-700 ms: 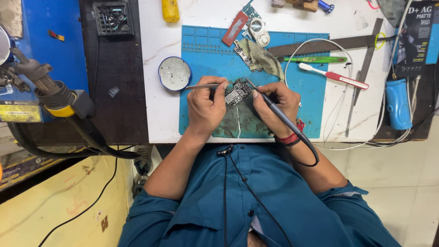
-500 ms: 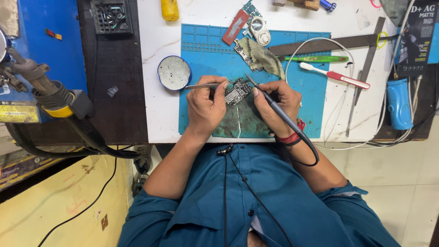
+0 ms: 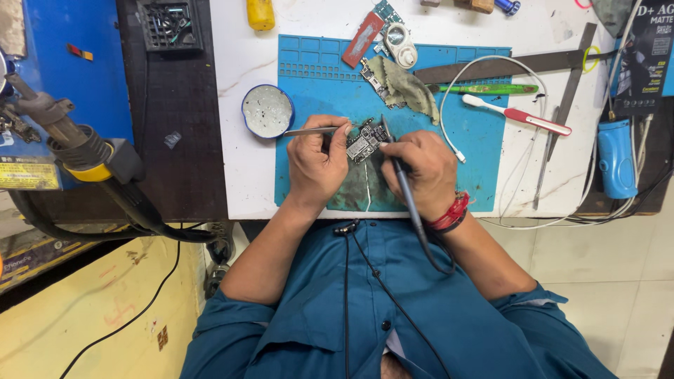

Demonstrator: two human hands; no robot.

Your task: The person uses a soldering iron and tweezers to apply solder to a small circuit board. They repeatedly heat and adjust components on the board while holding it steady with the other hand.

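The person leans over a white desk (image 3: 246,175) with a blue work mat (image 3: 477,154) on it, both hands meeting over a small circuit board (image 3: 365,144) that lies near the middle of the mat. The left hand (image 3: 316,165) has its grip closed on thin metal tweezers (image 3: 309,131), whose tips point toward the board's left edge. The right hand (image 3: 421,172) is clamped on a corded soldering iron (image 3: 400,179), held like a pen, its tip resting on or just above the board; contact cannot be told for sure. Just left of the mat sits a round tin (image 3: 267,111); behind the board lie a crumpled cloth (image 3: 411,88), other phone parts (image 3: 382,31) and a green-handled tool (image 3: 484,89); to the right a white and red brush (image 3: 516,116). Judging from this, the board work is mid-way: the board is stripped out and under the iron, while the loose parts are not yet put back together
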